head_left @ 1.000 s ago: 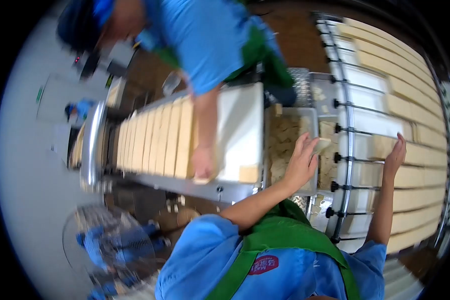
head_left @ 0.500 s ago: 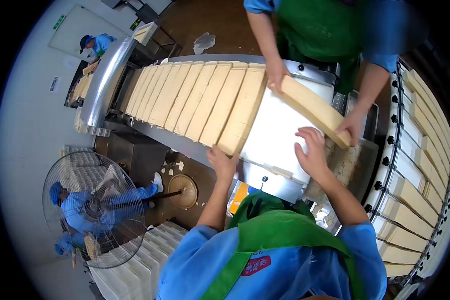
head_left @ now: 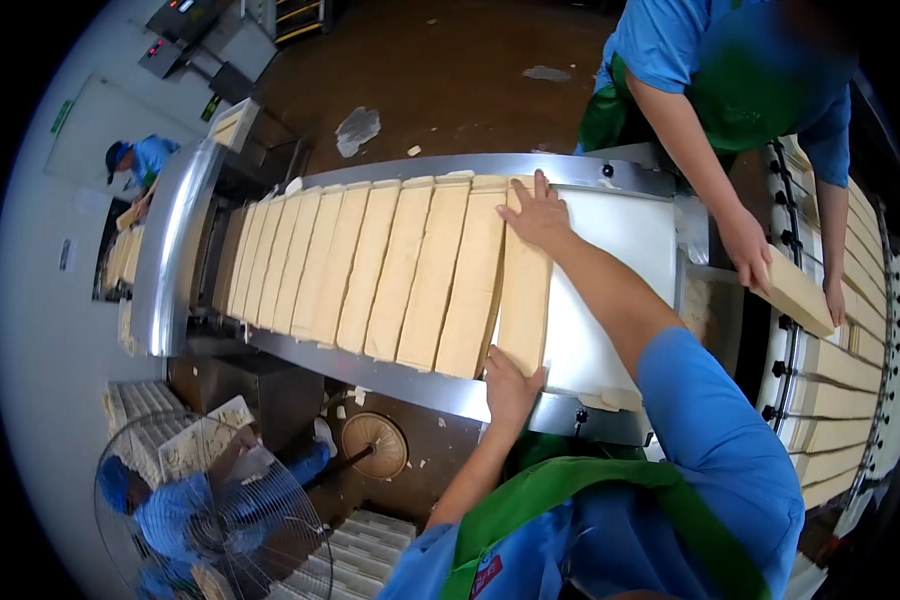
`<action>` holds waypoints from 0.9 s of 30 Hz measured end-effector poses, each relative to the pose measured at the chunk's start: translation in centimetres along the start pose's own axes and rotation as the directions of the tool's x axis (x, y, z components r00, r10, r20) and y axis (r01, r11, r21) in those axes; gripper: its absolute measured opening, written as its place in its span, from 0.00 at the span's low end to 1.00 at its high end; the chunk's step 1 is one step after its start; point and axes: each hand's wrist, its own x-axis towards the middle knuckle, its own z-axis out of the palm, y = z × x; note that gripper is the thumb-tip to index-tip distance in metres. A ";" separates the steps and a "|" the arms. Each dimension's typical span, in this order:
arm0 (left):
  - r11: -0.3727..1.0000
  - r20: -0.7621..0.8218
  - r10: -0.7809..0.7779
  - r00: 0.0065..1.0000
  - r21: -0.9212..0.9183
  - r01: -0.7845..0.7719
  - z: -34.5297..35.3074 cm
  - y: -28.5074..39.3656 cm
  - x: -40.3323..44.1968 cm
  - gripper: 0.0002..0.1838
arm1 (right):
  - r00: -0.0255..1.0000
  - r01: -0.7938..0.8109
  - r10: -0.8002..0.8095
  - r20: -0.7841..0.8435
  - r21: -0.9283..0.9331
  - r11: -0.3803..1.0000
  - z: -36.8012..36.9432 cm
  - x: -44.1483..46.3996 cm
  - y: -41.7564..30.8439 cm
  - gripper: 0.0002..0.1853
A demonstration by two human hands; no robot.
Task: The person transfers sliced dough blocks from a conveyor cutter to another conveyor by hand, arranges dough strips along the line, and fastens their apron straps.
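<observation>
A long pale yellow slab (head_left: 523, 310) lies at the right end of a row of similar slabs (head_left: 370, 270) on the conveyor. My left hand (head_left: 511, 388) grips its near end, fingers at the edge. Over its far end, my right hand (head_left: 540, 218) has its fingers bent around the slab. A narrow gap shows between this slab and its neighbour toward the near side. At the right, a co-worker's hands (head_left: 748, 248) hold another pale slab (head_left: 795, 290) by its two ends.
White belt surface (head_left: 610, 270) shows right of my slab, with metal side rails (head_left: 420, 385). A curved metal hood (head_left: 177, 250) covers the conveyor's left end. A rack (head_left: 785, 290) of slabs stands at right. A caged fan (head_left: 215, 510) and another worker are at lower left.
My right hand has moved from above the belt to the far end of the row's last slab. The co-worker has carried their slab right, to the rack. My view has shifted.
</observation>
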 end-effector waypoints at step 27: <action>0.015 0.144 0.989 -0.023 -0.257 -0.966 11.5 18.6 -12.2 0.33 | -0.187 -0.476 0.904 -0.384 0.841 0.258 -12.3 -52.5 34.5 0.36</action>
